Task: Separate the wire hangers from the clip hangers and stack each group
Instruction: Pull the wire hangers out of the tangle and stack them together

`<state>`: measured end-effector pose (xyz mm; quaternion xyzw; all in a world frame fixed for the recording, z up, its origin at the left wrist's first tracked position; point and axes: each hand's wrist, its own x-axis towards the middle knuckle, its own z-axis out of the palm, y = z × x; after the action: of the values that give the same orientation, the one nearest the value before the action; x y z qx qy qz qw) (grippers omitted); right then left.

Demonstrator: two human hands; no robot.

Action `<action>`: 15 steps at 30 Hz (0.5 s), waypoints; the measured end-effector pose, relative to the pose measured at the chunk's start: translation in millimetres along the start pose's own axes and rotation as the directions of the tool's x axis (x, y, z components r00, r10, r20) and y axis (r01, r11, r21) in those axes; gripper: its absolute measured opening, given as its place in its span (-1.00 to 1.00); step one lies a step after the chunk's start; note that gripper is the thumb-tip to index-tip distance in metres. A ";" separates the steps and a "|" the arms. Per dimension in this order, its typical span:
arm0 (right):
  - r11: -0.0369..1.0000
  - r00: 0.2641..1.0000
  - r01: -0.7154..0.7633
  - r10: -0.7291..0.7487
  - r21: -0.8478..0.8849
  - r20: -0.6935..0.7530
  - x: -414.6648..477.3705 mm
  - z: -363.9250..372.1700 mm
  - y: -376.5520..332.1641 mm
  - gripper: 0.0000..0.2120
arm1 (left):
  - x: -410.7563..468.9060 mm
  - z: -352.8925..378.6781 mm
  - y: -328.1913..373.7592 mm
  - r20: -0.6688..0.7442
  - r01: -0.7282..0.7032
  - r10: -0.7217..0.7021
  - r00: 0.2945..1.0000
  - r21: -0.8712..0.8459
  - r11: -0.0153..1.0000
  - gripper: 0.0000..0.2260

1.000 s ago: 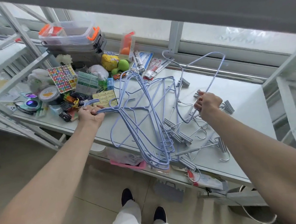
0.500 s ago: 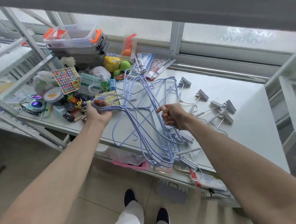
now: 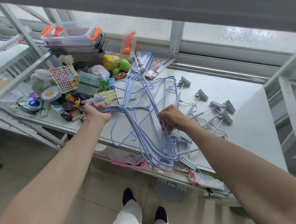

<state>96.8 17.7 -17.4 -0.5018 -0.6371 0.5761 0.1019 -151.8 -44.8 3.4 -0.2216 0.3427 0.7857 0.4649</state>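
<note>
The blue wire hangers (image 3: 144, 129) are now mostly gathered in 1 bundle, which lies over the front part of the white desk (image 3: 247, 132) and reaches past its front edge. The left hand (image 3: 96, 112) is closed around the hooks of this bundle, with the fingers (image 3: 100, 106) pressed together over the wires. The right hand (image 3: 171, 119) holds some wires on the right side of the bundle, and its fingers (image 3: 163, 126) pinch them; it looks like this hand is lining them up with the others. So the wire group seems nearly collected, but it is not a neat stack yet, because the frames fan out at different angles. The grey clip hangers (image 3: 217, 108) lie scattered on the right part of the desk, some of them well apart and pointing in different directions. A few more clip hangers (image 3: 184, 139) lie just beside or partly under the blue bundle near the front edge, so the separation is not fully finished. In my judgement the stacking of the clip group is not started yet.
</note>
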 end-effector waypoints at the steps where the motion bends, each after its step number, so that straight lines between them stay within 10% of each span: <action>1: 0.994 0.999 0.034 -0.038 -0.108 -0.033 1.8 0.1 -0.1 -0.68 | 0.9 0.3 0.2 -0.044 -0.006 0.007 0.999 0.027 1.000 -0.52; 7: 0.913 0.877 -0.056 -0.148 -0.405 -0.456 22.6 -2.9 9.9 -0.56 | 2.5 -0.4 5.6 -0.150 0.040 -0.030 0.988 0.069 0.997 -0.55; 10: 0.867 0.862 -0.071 -0.195 -0.493 -0.468 24.4 -9.1 7.2 -0.82 | -2.5 3.7 10.0 -0.155 0.058 -0.048 0.987 0.061 0.996 -0.56; 15: 0.842 0.864 0.022 -0.287 -0.538 -0.414 36.5 -23.5 -11.6 -0.57 | -3.0 1.7 18.9 -0.169 0.091 -0.090 0.982 -0.004 0.996 -0.62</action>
<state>90.0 62.1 -16.7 -0.5820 -0.7619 0.2309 0.1656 -167.2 -51.6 12.8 -0.3019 0.3718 0.7416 0.4698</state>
